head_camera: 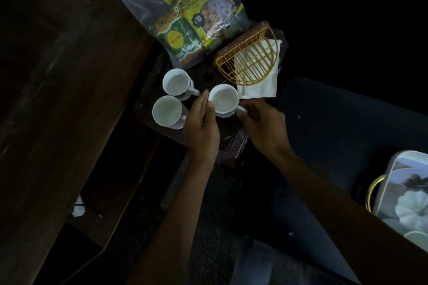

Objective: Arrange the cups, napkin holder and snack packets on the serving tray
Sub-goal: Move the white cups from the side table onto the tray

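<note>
Head view: "CHUNKS" and "10" on yellow snack packet [206, 7].

**user1:** so what's the person actually wearing? can't make much out, it's super dark

**user2:** honestly not much to see. Both forearms come up from the bottom of the frame and they're bare, no sleeves visible anywhere. The left hand [202, 125] and right hand [266, 127] near the middle have no rings, watch or bracelet that I can spot. Fingers look slim, nails short, but it's too dim to say more.
</note>
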Action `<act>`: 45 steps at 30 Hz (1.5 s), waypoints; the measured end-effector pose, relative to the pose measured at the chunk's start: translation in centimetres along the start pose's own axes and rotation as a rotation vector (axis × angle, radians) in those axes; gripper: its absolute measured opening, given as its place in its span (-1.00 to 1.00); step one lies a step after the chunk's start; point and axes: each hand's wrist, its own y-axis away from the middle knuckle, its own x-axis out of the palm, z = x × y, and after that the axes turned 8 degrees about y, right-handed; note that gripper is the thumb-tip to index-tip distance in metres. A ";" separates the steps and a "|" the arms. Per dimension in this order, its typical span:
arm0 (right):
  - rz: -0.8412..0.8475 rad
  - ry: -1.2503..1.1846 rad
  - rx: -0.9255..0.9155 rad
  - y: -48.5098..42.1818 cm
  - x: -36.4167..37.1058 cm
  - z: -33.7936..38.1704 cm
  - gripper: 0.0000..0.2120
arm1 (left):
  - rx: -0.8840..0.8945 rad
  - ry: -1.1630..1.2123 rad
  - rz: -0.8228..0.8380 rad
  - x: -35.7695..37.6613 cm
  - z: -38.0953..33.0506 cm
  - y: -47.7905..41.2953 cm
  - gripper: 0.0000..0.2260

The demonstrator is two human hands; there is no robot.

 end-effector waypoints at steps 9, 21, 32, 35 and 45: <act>-0.020 -0.005 0.002 0.8 -0.7 0.1 -0.84 | -0.133 0.223 -0.077 0.3 -0.6 0.7 -0.70; -0.099 -0.121 0.065 8.5 -9.4 -4.7 -0.85 | -0.299 0.337 0.097 4.8 -3.5 10.6 -0.75; -0.187 -0.065 0.266 17.5 -21.0 -14.1 -0.89 | -0.502 0.233 0.291 15.9 -1.1 21.1 -0.79; -0.215 -0.055 0.283 18.6 -23.5 -16.6 -0.90 | -0.525 0.204 0.333 18.7 -0.2 23.3 -0.78; -0.202 -0.090 0.357 20.2 -27.1 -23.7 -0.92 | -0.514 0.005 0.431 24.4 3.1 26.4 -0.75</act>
